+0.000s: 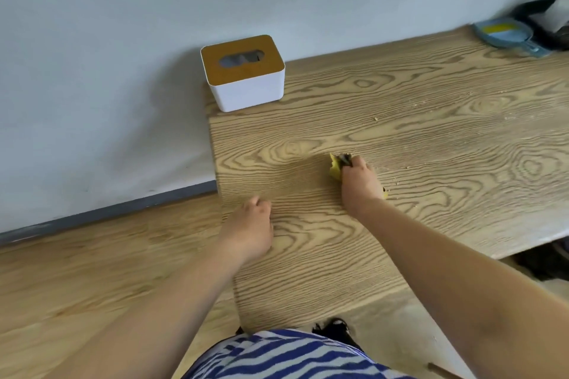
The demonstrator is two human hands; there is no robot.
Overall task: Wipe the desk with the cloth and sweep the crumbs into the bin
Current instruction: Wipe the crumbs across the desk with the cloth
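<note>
My right hand (pixel 360 181) grips a bunched yellow cloth (pixel 335 168) and presses it on the wooden desk (pixel 431 120), near the desk's left part. My left hand (pixel 252 228) sits at the desk's left edge with its fingers curled under and nothing visible in it. Small pale crumbs (pixel 376 118) lie scattered over the desk to the right of the cloth, more towards the far right. No bin is clearly in view.
A white tissue box with a wooden lid (pixel 243 72) stands at the desk's back left corner against the wall. A blue dustpan (pixel 508 35) lies at the back right beside dark items. The wooden floor lies to the left, below the desk.
</note>
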